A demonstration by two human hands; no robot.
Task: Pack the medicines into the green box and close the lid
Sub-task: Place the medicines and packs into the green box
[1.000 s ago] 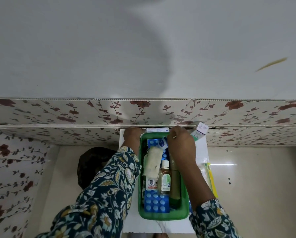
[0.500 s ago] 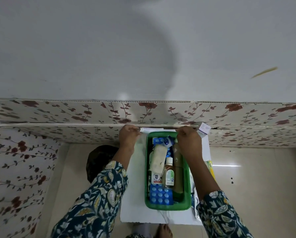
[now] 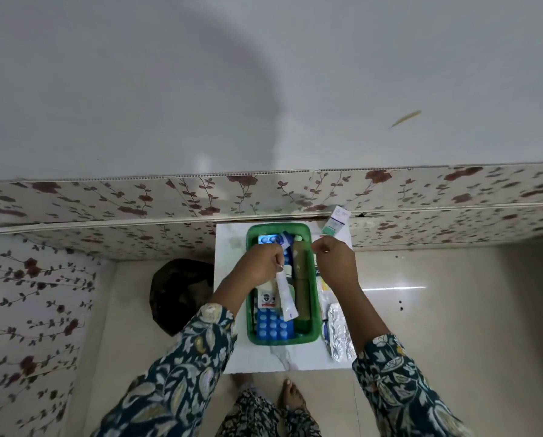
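The green box (image 3: 250, 313) stands open on a small white table (image 3: 279, 354). Inside lie a blue blister pack (image 3: 273, 326), a brown bottle (image 3: 301, 288), a white carton (image 3: 266, 298) and more blue packs at the far end. My left hand (image 3: 259, 263) is over the box, shut on a white tube (image 3: 285, 296) whose purple tip points toward me. My right hand (image 3: 331, 257) hovers just right of the box, its fingers curled with nothing visible in them. A small white-and-green carton (image 3: 335, 221) stands at the table's back right corner, apart from that hand.
A silver foil blister strip (image 3: 339, 332) and other packets lie on the table right of the box. A floral wall panel (image 3: 264, 197) runs right behind the table. A dark round object (image 3: 175, 294) sits on the floor to the left. My bare foot (image 3: 290, 395) shows below.
My left hand moved from the table's back left edge to over the box and now holds the white tube. My right hand shifted off the box's far rim to its right side.
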